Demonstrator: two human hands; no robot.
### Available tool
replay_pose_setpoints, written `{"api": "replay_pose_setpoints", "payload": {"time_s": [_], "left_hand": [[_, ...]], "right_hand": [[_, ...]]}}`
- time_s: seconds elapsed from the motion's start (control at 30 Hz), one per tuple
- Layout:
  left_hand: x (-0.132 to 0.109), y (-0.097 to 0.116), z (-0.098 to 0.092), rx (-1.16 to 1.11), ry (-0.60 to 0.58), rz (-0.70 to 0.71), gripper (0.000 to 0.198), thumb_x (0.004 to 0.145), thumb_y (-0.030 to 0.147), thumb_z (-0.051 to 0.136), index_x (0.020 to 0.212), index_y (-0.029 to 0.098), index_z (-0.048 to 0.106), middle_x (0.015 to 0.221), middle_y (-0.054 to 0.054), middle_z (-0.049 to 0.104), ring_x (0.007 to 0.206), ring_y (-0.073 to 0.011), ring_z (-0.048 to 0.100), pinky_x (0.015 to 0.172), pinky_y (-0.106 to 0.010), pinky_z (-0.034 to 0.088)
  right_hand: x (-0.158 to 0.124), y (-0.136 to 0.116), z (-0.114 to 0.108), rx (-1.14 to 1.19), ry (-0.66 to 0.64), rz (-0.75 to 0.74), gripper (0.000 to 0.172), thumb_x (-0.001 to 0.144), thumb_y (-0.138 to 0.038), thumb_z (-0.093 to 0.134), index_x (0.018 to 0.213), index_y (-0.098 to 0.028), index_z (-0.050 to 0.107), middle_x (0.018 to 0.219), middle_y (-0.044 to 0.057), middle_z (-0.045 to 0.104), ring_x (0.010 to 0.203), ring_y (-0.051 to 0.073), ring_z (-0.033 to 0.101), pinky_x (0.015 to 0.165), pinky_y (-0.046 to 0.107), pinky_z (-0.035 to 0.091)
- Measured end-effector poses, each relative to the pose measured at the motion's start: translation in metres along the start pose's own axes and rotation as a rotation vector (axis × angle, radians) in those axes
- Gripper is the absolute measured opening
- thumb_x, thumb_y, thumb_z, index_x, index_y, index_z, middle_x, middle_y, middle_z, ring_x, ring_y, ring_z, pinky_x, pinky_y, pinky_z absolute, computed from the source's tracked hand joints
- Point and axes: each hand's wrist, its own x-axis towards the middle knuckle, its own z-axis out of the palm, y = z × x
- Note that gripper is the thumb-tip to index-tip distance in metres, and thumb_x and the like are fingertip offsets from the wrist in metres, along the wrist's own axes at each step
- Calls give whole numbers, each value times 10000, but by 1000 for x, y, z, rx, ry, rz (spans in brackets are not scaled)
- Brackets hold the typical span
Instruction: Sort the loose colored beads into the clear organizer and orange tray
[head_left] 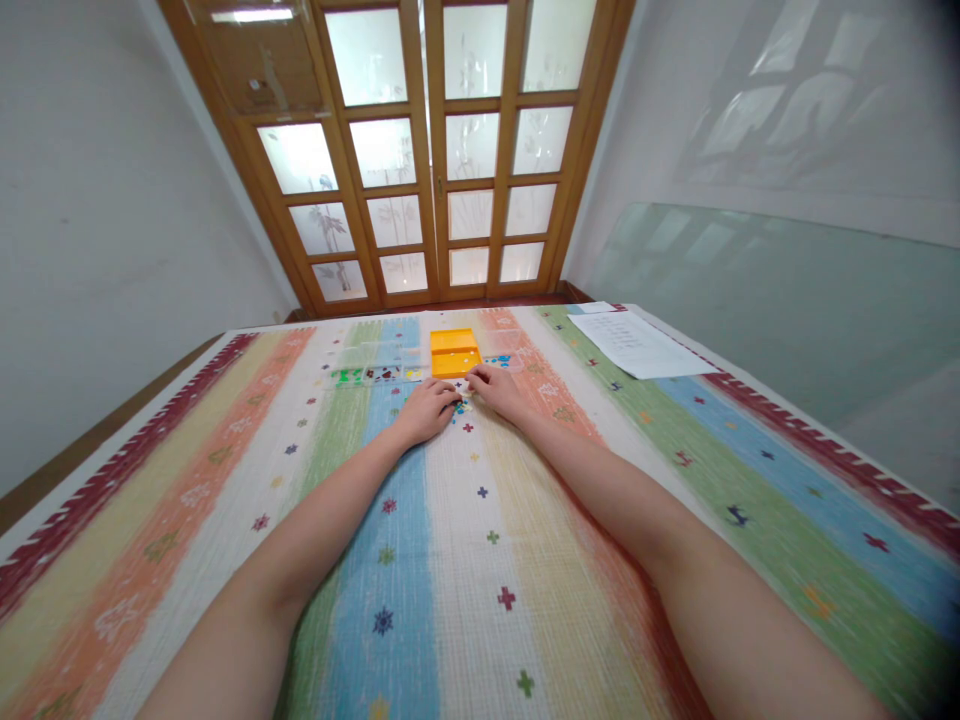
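Note:
My left hand [430, 408] rests on the striped cloth, its fingers curled at a small scatter of tiny coloured pieces [459, 411]. Across from it my right hand [496, 388] has thumb and fingers drawn together in a pinch; anything between them is too small to make out. Just beyond both hands lies an orange box [454, 341] with its lid open and a few tiny light pieces inside. Left of it stand clear boxes holding green pieces [347, 376], dark brown pieces [384, 374] and yellow pieces [412, 374]. To its right, blue pieces [498, 361] sit in another clear box.
A striped patterned tablecloth [465, 560] covers the table. Printed paper [637, 343] lies near the far right edge. Wooden doors with glass panes [435, 150] stand behind the table, and a pale glass panel [780, 300] leans along the right wall.

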Motion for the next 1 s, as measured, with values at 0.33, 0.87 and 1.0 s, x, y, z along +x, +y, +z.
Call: {"api": "replay_pose_setpoints", "payload": {"time_s": [0.33, 0.87, 1.0], "left_hand": [[0, -4, 1, -87, 31, -44, 174, 894, 176, 621, 977, 225, 765, 1156, -81, 708, 1136, -268, 583, 1060, -446, 453], [2, -9, 1, -146, 110, -118, 141, 917, 209, 607, 962, 220, 740, 1046, -76, 730, 1047, -258, 612, 1004, -425, 450], [2, -11, -1, -215, 172, -225, 130, 909, 208, 590, 940, 208, 716, 930, -63, 718, 888, -230, 627, 884, -372, 478]], "right_hand": [[0, 0, 0, 1, -1, 1, 217, 932, -316, 551, 791, -203, 671, 805, 13, 725, 750, 171, 608, 749, 282, 440], [0, 3, 0, -2, -4, -7, 230, 932, -327, 547, 775, -208, 666, 787, 10, 718, 761, 180, 617, 742, 283, 433], [0, 2, 0, -10, -2, -11, 231, 931, -314, 549, 774, -202, 677, 778, 10, 715, 747, 176, 615, 728, 281, 418]]}}
